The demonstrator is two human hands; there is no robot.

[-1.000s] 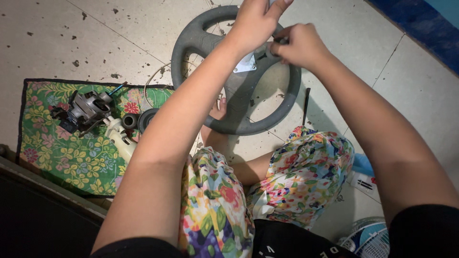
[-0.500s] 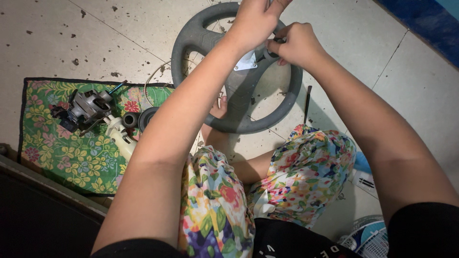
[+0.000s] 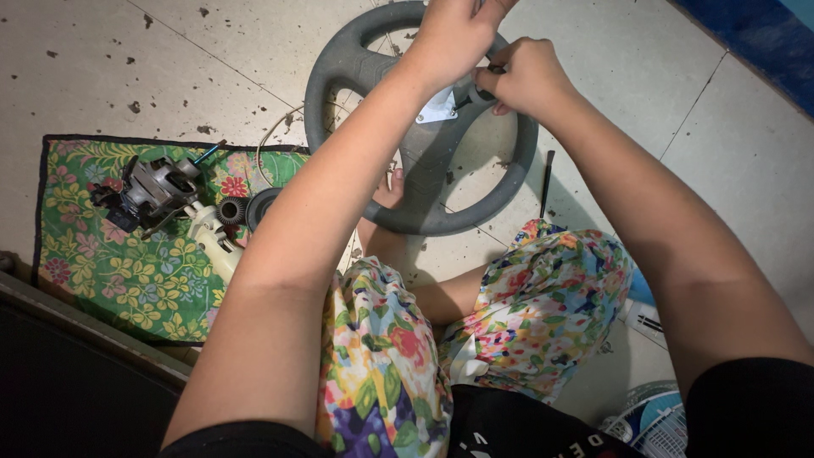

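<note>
A round grey fan base (image 3: 424, 216) with spokes lies on the tiled floor in front of my crossed legs. My left hand (image 3: 454, 38) is closed over its centre, gripping the hub part. My right hand (image 3: 526, 76) is clenched next to it around a small dark tool or part at the hub; what exactly it holds is hidden by my fingers. A whitish plate (image 3: 441, 106) shows under my hands.
A green floral cloth (image 3: 102, 254) lies at the left with a small electric motor (image 3: 148, 191), a cream plastic part (image 3: 212, 242) and black round pieces (image 3: 242, 208). A thin dark rod (image 3: 547, 182) lies by the base. A dark ledge (image 3: 68, 373) runs bottom left; a fan grille (image 3: 653, 424) sits bottom right.
Both hands stay at the hub, with the right hand shifted slightly closer to the left hand. The base and the parts on the cloth have not moved.
</note>
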